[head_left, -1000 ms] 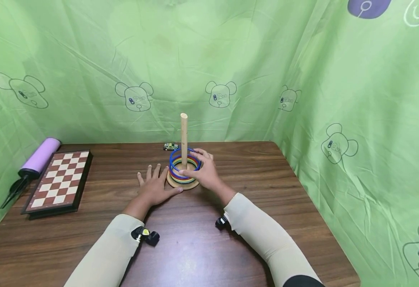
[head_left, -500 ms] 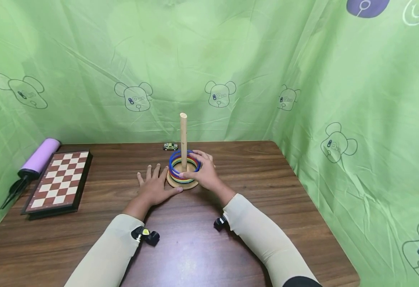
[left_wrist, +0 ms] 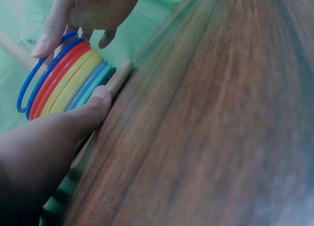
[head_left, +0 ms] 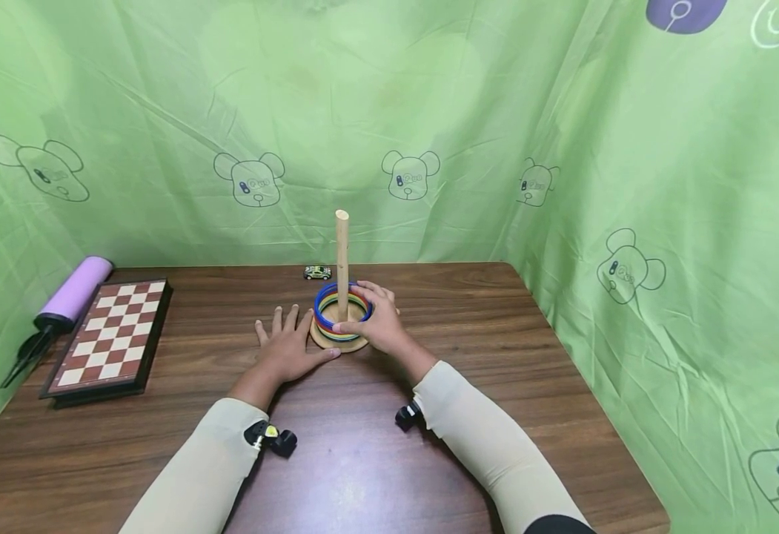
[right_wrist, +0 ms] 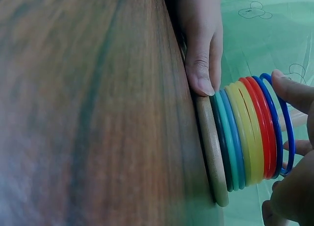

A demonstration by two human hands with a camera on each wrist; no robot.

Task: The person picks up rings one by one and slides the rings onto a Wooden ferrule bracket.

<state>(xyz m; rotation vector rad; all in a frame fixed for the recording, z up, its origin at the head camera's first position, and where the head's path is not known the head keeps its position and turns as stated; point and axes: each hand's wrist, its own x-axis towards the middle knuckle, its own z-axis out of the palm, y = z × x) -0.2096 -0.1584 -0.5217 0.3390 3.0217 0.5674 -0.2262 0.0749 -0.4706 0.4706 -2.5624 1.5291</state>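
A wooden peg (head_left: 342, 252) stands upright on a round wooden base (right_wrist: 210, 147). Around it lies a stack of toss rings in dark green, teal, blue, yellow (right_wrist: 249, 138), red (right_wrist: 267, 133) and dark blue. My right hand (head_left: 382, 323) pinches the topmost blue ring (right_wrist: 291, 138) between thumb and fingers. That ring encircles the peg and sits slightly tilted, with a small gap above the stack on one side. My left hand (head_left: 285, 353) lies on the table with fingers spread, its thumb (left_wrist: 100, 102) touching the base's edge.
The wooden table (head_left: 469, 311) carries a small toy car (head_left: 317, 272) behind the peg. At left lie a checkered game board (head_left: 110, 334) and a purple cylinder with a black end (head_left: 77, 288). A green curtain (head_left: 336, 111) hangs behind and to the right.
The right hand has lowered the blue ring along the peg, from clearly above the stack to almost onto it. The left hand has stayed in place.
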